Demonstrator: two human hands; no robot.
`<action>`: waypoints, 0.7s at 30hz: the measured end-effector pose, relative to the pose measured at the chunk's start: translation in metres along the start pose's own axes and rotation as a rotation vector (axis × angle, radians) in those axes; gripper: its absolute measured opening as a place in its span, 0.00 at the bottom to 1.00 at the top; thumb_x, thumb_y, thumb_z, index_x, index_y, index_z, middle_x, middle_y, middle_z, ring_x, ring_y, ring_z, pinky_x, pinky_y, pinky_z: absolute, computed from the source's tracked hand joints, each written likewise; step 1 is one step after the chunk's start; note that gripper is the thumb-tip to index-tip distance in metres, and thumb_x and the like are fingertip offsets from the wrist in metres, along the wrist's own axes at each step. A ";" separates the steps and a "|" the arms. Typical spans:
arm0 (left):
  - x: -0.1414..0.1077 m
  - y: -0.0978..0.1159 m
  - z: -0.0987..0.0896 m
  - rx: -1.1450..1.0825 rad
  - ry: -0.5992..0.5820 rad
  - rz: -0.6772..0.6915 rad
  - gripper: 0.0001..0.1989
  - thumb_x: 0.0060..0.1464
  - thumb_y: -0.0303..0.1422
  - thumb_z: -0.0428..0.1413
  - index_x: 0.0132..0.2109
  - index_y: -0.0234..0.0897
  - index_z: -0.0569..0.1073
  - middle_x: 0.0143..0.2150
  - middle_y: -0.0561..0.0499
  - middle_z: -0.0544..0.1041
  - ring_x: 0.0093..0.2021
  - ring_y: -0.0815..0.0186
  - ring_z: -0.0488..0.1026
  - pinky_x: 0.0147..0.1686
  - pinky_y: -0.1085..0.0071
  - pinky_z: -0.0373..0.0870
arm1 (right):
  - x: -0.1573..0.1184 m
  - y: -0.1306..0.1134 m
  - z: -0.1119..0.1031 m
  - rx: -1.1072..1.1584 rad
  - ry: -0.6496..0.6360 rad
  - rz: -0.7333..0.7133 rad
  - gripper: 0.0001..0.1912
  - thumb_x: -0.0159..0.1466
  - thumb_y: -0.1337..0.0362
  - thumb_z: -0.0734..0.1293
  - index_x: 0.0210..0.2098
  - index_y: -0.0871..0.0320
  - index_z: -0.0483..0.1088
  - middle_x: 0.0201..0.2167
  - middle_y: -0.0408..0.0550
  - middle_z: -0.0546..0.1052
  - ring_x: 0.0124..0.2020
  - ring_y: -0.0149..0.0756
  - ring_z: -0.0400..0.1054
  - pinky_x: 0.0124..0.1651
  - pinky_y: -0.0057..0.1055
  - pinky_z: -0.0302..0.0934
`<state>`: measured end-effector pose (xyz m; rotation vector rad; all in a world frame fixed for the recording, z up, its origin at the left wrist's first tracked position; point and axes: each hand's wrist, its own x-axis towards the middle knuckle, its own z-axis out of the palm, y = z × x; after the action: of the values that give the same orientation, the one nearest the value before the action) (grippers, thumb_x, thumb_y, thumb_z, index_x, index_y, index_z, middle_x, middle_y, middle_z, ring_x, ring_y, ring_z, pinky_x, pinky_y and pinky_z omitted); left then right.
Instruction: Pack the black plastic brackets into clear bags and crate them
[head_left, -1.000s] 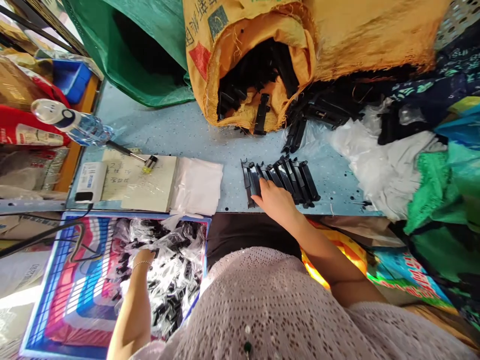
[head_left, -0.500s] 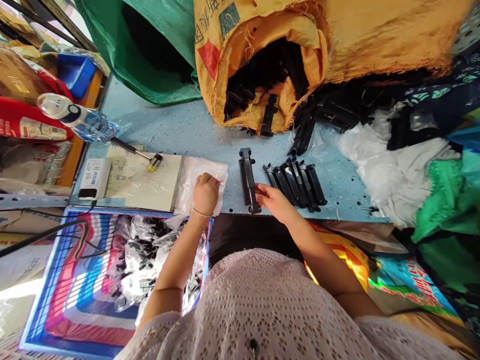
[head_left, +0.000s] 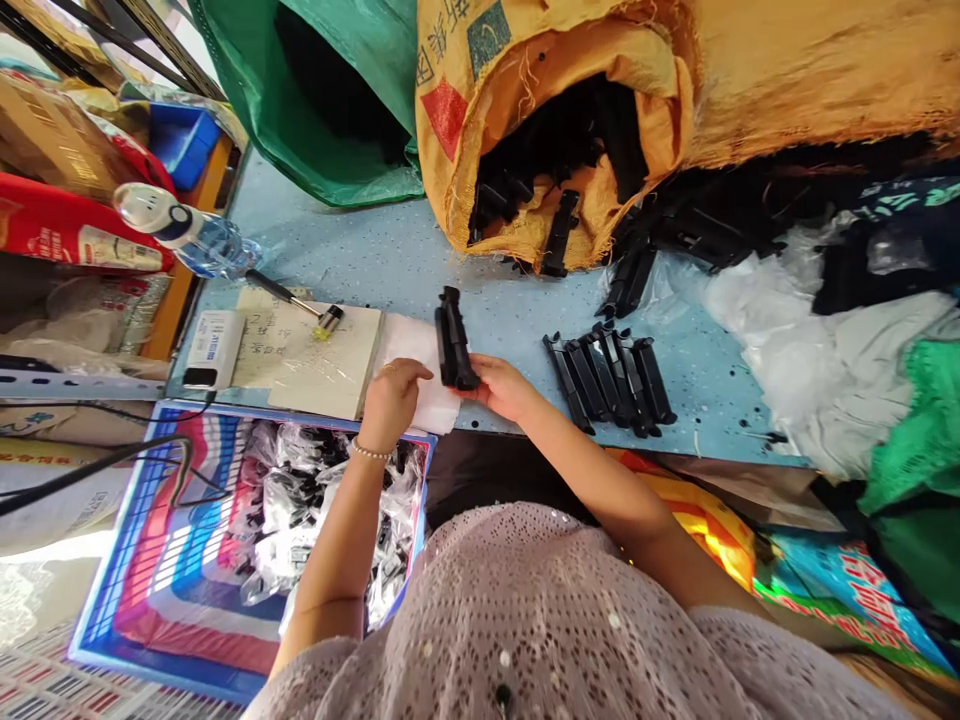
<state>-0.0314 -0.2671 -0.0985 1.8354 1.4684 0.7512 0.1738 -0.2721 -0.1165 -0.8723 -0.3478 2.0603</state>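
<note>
My right hand (head_left: 501, 388) grips a long black plastic part (head_left: 454, 342) by its near end. The piece looks like two bars side by side and is tilted up over a stack of thin clear plastic bags (head_left: 431, 408). My left hand (head_left: 391, 402) is at the left side of these bags, fingers curled and thumb against the forefinger. What it pinches, if anything, is hidden. To the right, several similar black parts (head_left: 609, 380) lie in a slanted row on the blue table (head_left: 499, 310).
An orange woven sack (head_left: 450, 190) spills black parts at the back, beside a green sack (head_left: 360, 180). On the left are a cardboard sheet (head_left: 341, 360), a screwdriver (head_left: 281, 290), a white box (head_left: 215, 345) and a water bottle (head_left: 217, 245). Below, a blue crate (head_left: 97, 590) holds bagged parts.
My right hand has carried the black part leftward, from the bare table to over the plastic bags. My left hand has shifted to the left side of the bags. The view has turned slightly.
</note>
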 end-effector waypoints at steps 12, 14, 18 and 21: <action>-0.018 0.013 -0.017 0.144 0.036 0.410 0.29 0.65 0.22 0.49 0.71 0.43 0.64 0.68 0.40 0.67 0.66 0.58 0.68 0.64 0.58 0.71 | -0.046 0.025 -0.040 0.244 -0.284 0.428 0.13 0.68 0.63 0.67 0.49 0.63 0.70 0.38 0.52 0.81 0.34 0.28 0.78 0.34 0.18 0.73; -0.023 0.008 -0.017 0.196 0.096 0.372 0.31 0.65 0.20 0.48 0.72 0.42 0.63 0.68 0.38 0.66 0.64 0.58 0.70 0.64 0.57 0.71 | -0.048 0.025 -0.044 0.321 -0.246 0.393 0.14 0.71 0.64 0.62 0.55 0.62 0.68 0.38 0.48 0.80 0.34 0.26 0.76 0.32 0.16 0.72; -0.024 0.001 -0.015 0.217 0.171 0.282 0.32 0.64 0.19 0.47 0.73 0.42 0.61 0.68 0.35 0.64 0.59 0.59 0.74 0.61 0.57 0.75 | -0.060 0.025 -0.048 0.263 -0.278 0.429 0.15 0.71 0.62 0.61 0.53 0.63 0.68 0.37 0.51 0.79 0.33 0.29 0.75 0.30 0.20 0.72; -0.028 0.014 -0.010 0.260 0.148 0.393 0.35 0.64 0.18 0.48 0.75 0.42 0.57 0.68 0.37 0.64 0.66 0.56 0.69 0.63 0.57 0.73 | -0.060 0.030 -0.042 0.189 -0.295 0.481 0.14 0.69 0.61 0.62 0.50 0.63 0.69 0.38 0.53 0.78 0.33 0.30 0.74 0.31 0.21 0.71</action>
<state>-0.0361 -0.2952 -0.0821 2.3539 1.3609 0.9342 0.2084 -0.3402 -0.1347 -0.5716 -0.0980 2.6284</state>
